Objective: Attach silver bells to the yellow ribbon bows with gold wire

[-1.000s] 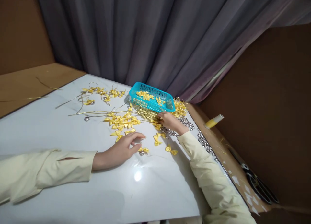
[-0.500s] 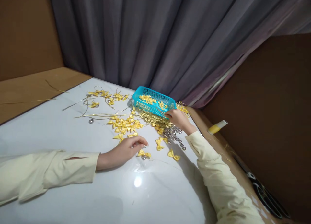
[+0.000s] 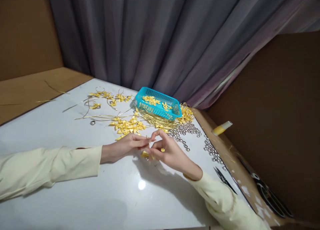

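My left hand (image 3: 128,146) and my right hand (image 3: 168,151) meet over the front of the white table, thumbs and fingers pinched close together. What they pinch is too small to make out; a tiny golden bit shows at the fingertips. Just beneath them lies a yellow ribbon bow (image 3: 145,154) with a silver bead, partly covered by my right fingers. Behind my left hand spreads a pile of yellow bows (image 3: 128,126). Beyond my right hand are a bundle of gold cords (image 3: 158,120) and many loose silver beads (image 3: 187,129).
A blue perforated basket (image 3: 158,106) holding yellow bows stands at the back, near a grey curtain (image 3: 140,33). Bows with looped cords (image 3: 107,96) lie at the back left. Along the right edge are dark tweezers (image 3: 225,180), black-handled scissors (image 3: 271,198) and a yellow-and-white tube (image 3: 222,128).
My right hand has come from the gold cords by the basket down to my left hand. My left hand has risen slightly, and its fingers now pinch against the right ones.
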Demonstrator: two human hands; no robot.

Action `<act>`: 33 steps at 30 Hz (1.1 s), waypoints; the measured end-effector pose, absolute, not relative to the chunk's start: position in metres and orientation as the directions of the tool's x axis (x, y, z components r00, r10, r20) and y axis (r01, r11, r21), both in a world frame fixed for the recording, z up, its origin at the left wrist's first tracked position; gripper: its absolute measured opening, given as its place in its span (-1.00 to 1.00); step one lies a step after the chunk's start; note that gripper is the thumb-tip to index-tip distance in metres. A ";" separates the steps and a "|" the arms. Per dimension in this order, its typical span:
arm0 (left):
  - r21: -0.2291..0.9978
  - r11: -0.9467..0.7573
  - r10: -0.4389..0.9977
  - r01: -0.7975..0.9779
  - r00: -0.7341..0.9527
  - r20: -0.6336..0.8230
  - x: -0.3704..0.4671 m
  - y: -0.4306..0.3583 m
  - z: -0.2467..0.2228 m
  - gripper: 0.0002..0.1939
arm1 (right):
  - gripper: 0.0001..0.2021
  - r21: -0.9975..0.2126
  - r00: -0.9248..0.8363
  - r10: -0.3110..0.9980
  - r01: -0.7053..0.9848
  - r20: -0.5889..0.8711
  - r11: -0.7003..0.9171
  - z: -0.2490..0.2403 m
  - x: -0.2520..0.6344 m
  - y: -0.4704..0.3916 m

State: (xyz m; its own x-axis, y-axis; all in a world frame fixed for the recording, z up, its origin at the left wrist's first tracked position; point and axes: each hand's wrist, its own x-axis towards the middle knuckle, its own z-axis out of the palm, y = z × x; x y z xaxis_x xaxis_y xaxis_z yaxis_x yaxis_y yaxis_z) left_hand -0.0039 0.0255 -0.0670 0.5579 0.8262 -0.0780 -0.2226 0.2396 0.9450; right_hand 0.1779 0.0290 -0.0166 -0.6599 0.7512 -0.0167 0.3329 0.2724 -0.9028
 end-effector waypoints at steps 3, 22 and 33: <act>0.903 0.328 0.831 -0.278 0.540 -0.135 -0.005 0.028 -0.070 -0.75 | -0.79 -0.903 -0.662 0.749 0.321 0.002 0.286 -0.021 0.176 0.021; 0.617 0.590 0.793 -0.521 0.516 -0.324 -0.008 0.038 -0.063 -0.83 | -0.82 -0.812 -0.690 0.693 0.518 -0.211 0.268 -0.014 0.233 0.049; 0.582 0.616 0.776 -0.531 0.534 -0.335 -0.015 0.040 -0.063 -0.83 | -0.75 -0.966 -0.645 0.721 0.205 -0.253 -0.156 -0.017 0.195 0.017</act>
